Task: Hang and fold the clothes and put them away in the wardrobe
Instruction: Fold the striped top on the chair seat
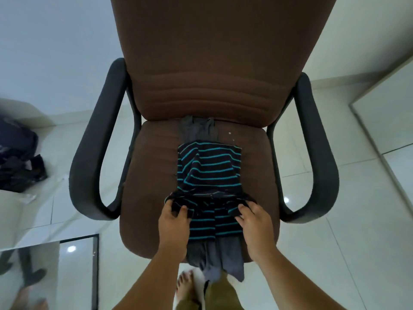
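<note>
A dark shirt with teal stripes (209, 168) lies lengthwise on the seat of a brown office chair (152, 175). It rests on a grey garment (220, 258) that sticks out at the back of the seat and hangs over the front edge. My left hand (173, 222) grips the shirt's near fold at its left corner. My right hand (252, 220) grips the same fold at its right corner. The fold is lifted slightly off the lower part of the shirt.
The chair has black armrests, one on the left (93, 157) and one on the right (312, 157), and a tall backrest. A pile of dark clothes (17, 157) lies at the left. White floor tiles surround the chair. A mirror (44, 274) stands at lower left. My bare foot (185, 285) is below the seat.
</note>
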